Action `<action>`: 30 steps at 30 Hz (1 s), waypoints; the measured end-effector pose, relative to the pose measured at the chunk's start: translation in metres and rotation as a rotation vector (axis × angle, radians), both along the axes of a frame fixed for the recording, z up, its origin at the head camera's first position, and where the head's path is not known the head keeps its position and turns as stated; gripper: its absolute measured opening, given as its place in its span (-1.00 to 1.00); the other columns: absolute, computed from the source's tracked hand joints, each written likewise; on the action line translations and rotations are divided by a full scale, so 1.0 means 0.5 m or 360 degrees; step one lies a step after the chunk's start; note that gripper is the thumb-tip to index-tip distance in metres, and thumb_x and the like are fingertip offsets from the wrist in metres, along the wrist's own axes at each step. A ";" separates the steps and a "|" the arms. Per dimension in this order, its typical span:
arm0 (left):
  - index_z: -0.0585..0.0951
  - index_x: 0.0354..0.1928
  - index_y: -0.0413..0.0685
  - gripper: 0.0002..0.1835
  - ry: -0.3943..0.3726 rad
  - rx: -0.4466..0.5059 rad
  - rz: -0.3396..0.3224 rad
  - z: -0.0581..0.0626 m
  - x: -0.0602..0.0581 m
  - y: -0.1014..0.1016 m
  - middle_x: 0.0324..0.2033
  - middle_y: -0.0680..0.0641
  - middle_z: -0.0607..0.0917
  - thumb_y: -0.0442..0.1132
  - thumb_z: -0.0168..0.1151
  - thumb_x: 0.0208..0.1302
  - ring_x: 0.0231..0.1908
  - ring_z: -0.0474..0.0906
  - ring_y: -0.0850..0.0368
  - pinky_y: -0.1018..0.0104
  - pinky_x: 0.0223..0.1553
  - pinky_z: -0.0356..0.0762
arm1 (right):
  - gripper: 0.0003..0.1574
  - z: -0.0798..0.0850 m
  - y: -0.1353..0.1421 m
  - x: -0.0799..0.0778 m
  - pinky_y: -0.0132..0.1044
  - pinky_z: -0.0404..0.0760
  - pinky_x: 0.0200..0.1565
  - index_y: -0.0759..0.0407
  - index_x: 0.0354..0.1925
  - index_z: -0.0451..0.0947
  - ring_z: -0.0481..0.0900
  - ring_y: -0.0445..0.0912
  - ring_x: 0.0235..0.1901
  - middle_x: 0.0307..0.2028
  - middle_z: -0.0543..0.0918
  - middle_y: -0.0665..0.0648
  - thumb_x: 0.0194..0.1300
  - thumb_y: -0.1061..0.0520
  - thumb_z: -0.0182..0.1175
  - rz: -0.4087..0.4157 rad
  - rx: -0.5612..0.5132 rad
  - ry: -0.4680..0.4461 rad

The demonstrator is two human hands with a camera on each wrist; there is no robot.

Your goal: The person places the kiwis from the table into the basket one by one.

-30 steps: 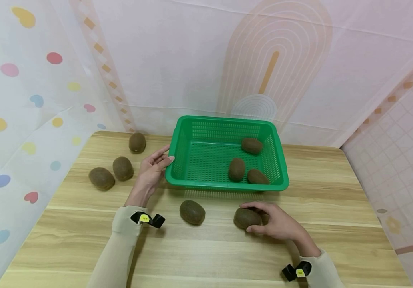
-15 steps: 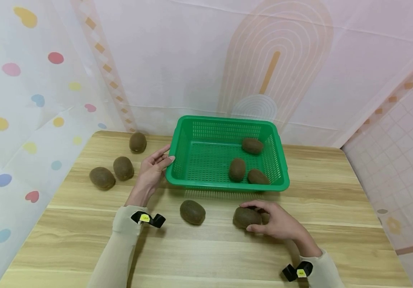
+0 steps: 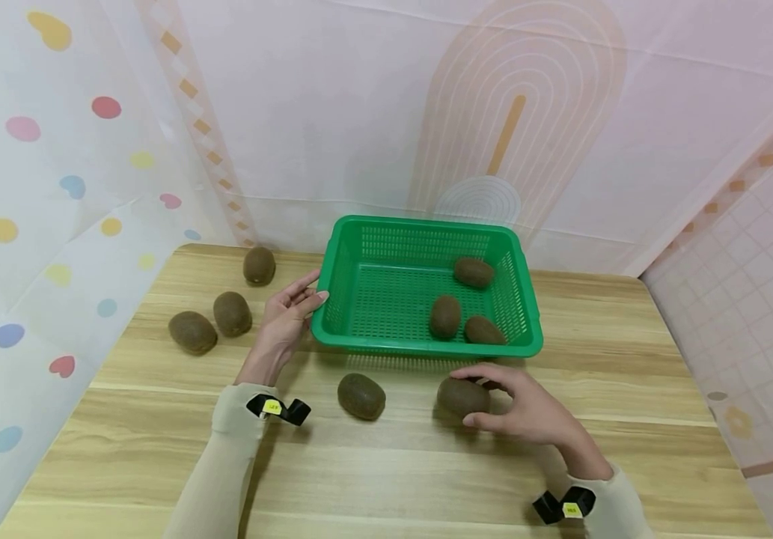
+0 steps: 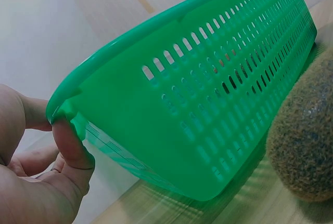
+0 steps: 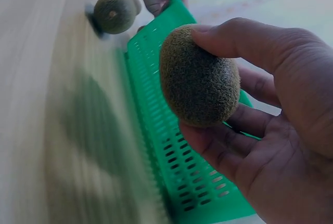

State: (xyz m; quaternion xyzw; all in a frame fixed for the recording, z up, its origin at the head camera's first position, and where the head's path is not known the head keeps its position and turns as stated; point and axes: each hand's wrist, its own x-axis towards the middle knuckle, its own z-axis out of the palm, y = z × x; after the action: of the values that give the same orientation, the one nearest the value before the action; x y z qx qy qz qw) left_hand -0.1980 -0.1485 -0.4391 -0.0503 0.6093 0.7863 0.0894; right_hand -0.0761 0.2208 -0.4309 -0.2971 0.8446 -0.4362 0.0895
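My right hand [image 3: 527, 408] grips a brown kiwi [image 3: 463, 397] between thumb and fingers, in front of the green plastic basket [image 3: 420, 349]. In the right wrist view this kiwi [image 5: 195, 78] hangs just above the table, its shadow apart from it. My left hand [image 3: 285, 318] pinches the basket's left rim; the left wrist view shows thumb and fingers on the rim [image 4: 54, 107]. Inside the basket, toward its right side, lie three kiwis, one of them the upright-looking kiwi [image 3: 445, 317]. Another kiwi [image 3: 361, 396] rests on the table between my hands.
Three more kiwis sit on the wooden table [image 3: 386, 486] at the left: a back kiwi [image 3: 260, 266], a middle kiwi [image 3: 232, 314] and an outer kiwi [image 3: 193, 332]. A patterned cloth backdrop [image 3: 319, 112] rises behind the table and along both sides.
My right hand has raised its kiwi slightly off the table. The left hand keeps its hold on the rim, and the basket stays in place.
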 end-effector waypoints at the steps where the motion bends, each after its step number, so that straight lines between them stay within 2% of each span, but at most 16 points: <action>1: 0.36 0.33 0.01 -0.36 -0.0001 0.0001 -0.0002 0.000 0.000 0.000 -0.30 0.08 0.53 -0.27 0.30 0.20 -0.35 0.53 0.30 0.47 -0.35 0.61 | -0.33 0.003 0.000 0.000 -0.22 0.55 0.04 -0.07 0.21 0.43 0.48 -0.20 0.06 0.11 0.53 -0.10 0.13 -0.07 0.35 0.0006 -0.0008 0.0009; 9: 0.38 0.32 0.04 -0.39 0.0006 -0.0019 -0.0009 -0.001 -0.004 0.002 -0.27 0.04 0.51 -0.23 0.29 0.21 -0.33 0.52 0.29 0.45 -0.33 0.62 | -0.33 0.033 -0.002 -0.003 -0.23 0.55 0.05 -0.01 0.20 0.44 0.51 -0.16 0.06 0.12 0.54 -0.04 0.11 0.01 0.38 -0.0004 -0.0105 0.0070; 16: 0.38 0.32 0.02 -0.38 0.0032 -0.0004 -0.0008 0.001 -0.007 0.004 -0.27 0.03 0.51 -0.24 0.31 0.19 -0.35 0.52 0.29 0.45 -0.37 0.61 | -0.32 0.057 -0.004 -0.010 -0.24 0.53 0.09 -0.08 0.20 0.44 0.49 -0.18 0.07 0.10 0.54 -0.10 0.10 0.00 0.38 -0.0063 -0.0085 0.0063; 23: 0.39 0.31 0.02 -0.39 0.0031 0.0019 -0.0004 0.001 -0.006 0.003 -0.28 0.03 0.51 -0.25 0.30 0.19 -0.37 0.52 0.29 0.46 -0.39 0.61 | -0.33 0.075 -0.001 -0.024 -0.23 0.50 0.13 -0.10 0.21 0.42 0.48 -0.18 0.11 0.08 0.54 -0.12 0.12 0.03 0.37 -0.0118 -0.0098 0.0077; 30: 0.38 0.32 0.02 -0.38 0.0010 0.0013 0.0003 -0.001 -0.003 0.001 -0.29 0.04 0.55 -0.26 0.30 0.20 -0.36 0.56 0.27 0.45 -0.36 0.62 | -0.32 0.085 0.006 -0.045 -0.30 0.51 0.11 -0.14 0.21 0.42 0.45 -0.17 0.15 0.17 0.48 -0.12 0.12 0.07 0.37 -0.0185 -0.0147 0.0081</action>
State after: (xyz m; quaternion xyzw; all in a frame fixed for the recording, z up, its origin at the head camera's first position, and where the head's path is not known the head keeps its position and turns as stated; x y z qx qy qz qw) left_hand -0.1995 -0.1480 -0.4394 -0.0480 0.6063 0.7890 0.0868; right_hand -0.0985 0.2237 -0.3885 -0.2623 0.8414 -0.4716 0.0287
